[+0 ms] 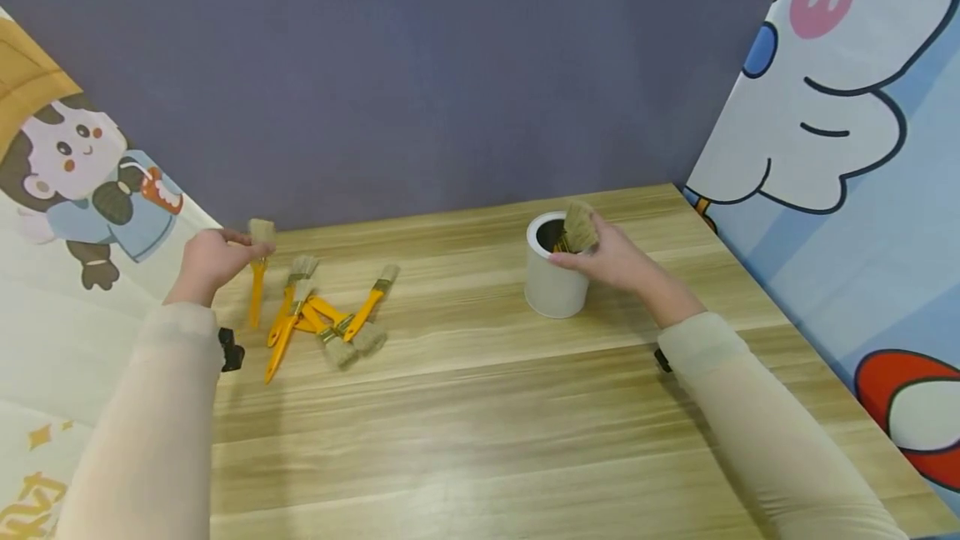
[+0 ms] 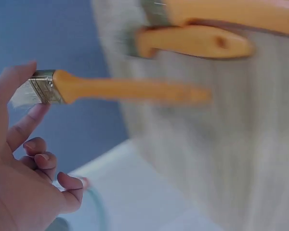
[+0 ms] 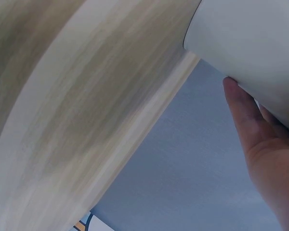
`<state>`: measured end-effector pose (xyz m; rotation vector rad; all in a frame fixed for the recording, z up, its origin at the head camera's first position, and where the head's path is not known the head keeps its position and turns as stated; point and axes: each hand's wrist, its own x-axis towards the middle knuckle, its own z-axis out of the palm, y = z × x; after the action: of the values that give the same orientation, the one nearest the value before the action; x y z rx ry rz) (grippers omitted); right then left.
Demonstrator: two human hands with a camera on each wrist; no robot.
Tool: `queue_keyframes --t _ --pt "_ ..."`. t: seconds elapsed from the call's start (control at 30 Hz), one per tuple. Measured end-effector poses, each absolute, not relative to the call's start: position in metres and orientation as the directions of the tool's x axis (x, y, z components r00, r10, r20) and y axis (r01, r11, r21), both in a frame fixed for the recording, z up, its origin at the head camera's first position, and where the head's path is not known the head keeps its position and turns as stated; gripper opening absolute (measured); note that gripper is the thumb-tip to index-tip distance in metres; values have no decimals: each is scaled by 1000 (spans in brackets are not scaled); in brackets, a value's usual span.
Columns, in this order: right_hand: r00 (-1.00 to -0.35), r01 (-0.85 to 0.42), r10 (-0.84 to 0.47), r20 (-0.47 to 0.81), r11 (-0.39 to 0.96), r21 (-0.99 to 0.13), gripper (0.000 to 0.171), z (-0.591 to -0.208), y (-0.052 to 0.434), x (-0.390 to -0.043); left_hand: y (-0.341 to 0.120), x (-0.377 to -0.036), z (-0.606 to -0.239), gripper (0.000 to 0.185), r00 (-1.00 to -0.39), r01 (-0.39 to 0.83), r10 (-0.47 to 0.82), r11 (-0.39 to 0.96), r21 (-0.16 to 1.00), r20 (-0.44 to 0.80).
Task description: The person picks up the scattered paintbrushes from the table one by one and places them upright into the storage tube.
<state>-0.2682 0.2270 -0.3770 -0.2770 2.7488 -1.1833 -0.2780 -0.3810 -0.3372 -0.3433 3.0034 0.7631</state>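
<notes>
Nearest to you, the bare wooden counter [image 1: 480, 440] runs out to a loose heap of orange-handled brushes [image 1: 322, 319] at about ten o'clock, lying crossed over one another. Just beyond them your left hand [image 1: 213, 261] pinches one paintbrush [image 1: 258, 273] by its metal band and bristle end, thumb against fingertips, the handle hanging free below. It should be light and stiff, probably smooth plastic in the handle, so a pinch at the band looks secure; the bristles are soft and will splay if squeezed. At one o'clock your right hand [image 1: 611, 257] is curled round the bristle head of another brush [image 1: 579, 227], handle down inside the white cup [image 1: 551, 282]. The cup looks light and tippable, so ease brushes in rather than dropping them.
</notes>
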Motion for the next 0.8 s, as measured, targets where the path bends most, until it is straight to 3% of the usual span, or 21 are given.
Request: queue_keyframes --t 0.37,0.5,0.8 --pt "-974 -102 -217 -67 679 -727 125 -375 226 -266 -320 -294 -264 94 -984 -119 -174 822 557 47" --pt "-974 -99 -216 -70 682 -725 127 -374 226 -266 -293 -299 -245 90 -986 -76 -152 772 631 68" --pt "-973 -69 -205 -102 688 -723 133 -374 226 -266 -236 -301 -220 80 -992 43 -47 749 662 118"
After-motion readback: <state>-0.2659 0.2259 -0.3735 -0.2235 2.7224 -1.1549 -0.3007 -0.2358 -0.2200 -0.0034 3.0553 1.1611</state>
